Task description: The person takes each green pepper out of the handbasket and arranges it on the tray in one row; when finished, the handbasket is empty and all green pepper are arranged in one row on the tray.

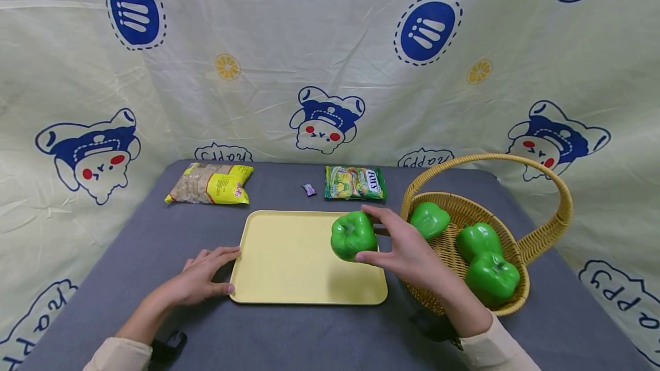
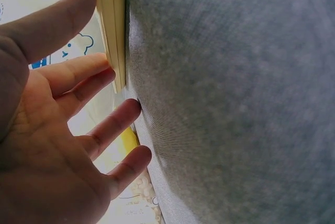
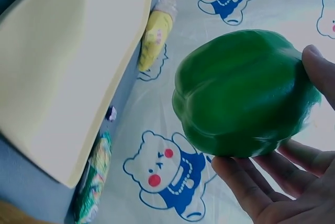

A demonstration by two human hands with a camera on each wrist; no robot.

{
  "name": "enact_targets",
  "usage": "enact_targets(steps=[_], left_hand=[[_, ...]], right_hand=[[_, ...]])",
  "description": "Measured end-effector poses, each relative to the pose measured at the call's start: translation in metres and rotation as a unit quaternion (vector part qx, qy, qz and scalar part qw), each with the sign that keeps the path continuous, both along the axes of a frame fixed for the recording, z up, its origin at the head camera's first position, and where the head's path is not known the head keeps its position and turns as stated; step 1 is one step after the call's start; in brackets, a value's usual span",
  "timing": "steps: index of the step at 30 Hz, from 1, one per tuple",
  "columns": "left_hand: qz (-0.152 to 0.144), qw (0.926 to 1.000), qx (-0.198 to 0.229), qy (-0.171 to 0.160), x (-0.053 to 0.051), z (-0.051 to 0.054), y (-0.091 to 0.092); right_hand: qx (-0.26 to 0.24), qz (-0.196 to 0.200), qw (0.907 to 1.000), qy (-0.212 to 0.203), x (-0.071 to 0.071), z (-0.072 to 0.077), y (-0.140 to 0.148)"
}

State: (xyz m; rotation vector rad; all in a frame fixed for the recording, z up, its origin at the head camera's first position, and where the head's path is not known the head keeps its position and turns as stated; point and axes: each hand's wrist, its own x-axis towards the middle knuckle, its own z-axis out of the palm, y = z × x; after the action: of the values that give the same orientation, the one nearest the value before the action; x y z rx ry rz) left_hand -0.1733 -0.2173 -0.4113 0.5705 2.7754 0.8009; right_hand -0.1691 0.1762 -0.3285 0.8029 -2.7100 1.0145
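Note:
A green bell pepper [image 1: 353, 236] is held by my right hand [image 1: 407, 248] above the right part of a pale yellow tray [image 1: 289, 256]. In the right wrist view the thumb and fingers grip the pepper [image 3: 241, 93] from its sides, off the tray. My left hand [image 1: 198, 279] rests at the tray's left edge, its fingers fairly straight. Thumb and fingertips touch the tray's rim [image 2: 111, 30] in the left wrist view, with other fingertips on the cloth. Three more green peppers [image 1: 493, 276] lie in a wicker basket [image 1: 448, 251] at the right.
Behind the tray lie a yellow and clear bag [image 1: 211, 183], a small purple packet [image 1: 309, 189] and a green snack bag [image 1: 354, 182]. The basket's tall handle [image 1: 564, 199] arches beside the right arm. A grey cloth [image 1: 289, 336] covers the table, and a printed curtain hangs behind.

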Motion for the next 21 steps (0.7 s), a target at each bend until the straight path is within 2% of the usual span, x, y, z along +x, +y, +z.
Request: enact_targets(steps=[6, 14, 21], left_hand=[[-0.002, 1.0, 0.001, -0.001, 0.0, 0.0, 0.0], [0.0, 1.0, -0.001, -0.008, 0.001, 0.001, 0.001], [-0.001, 1.0, 0.001, -0.006, 0.001, 0.002, 0.0]], right_hand=[[-0.027, 0.035, 0.999, -0.008, -0.005, -0.006, -0.014], [-0.03, 0.051, 0.9981, -0.014, -0.011, -0.017, -0.031], [-0.054, 0.073, 0.9951, -0.041, -0.015, -0.024, -0.046]])
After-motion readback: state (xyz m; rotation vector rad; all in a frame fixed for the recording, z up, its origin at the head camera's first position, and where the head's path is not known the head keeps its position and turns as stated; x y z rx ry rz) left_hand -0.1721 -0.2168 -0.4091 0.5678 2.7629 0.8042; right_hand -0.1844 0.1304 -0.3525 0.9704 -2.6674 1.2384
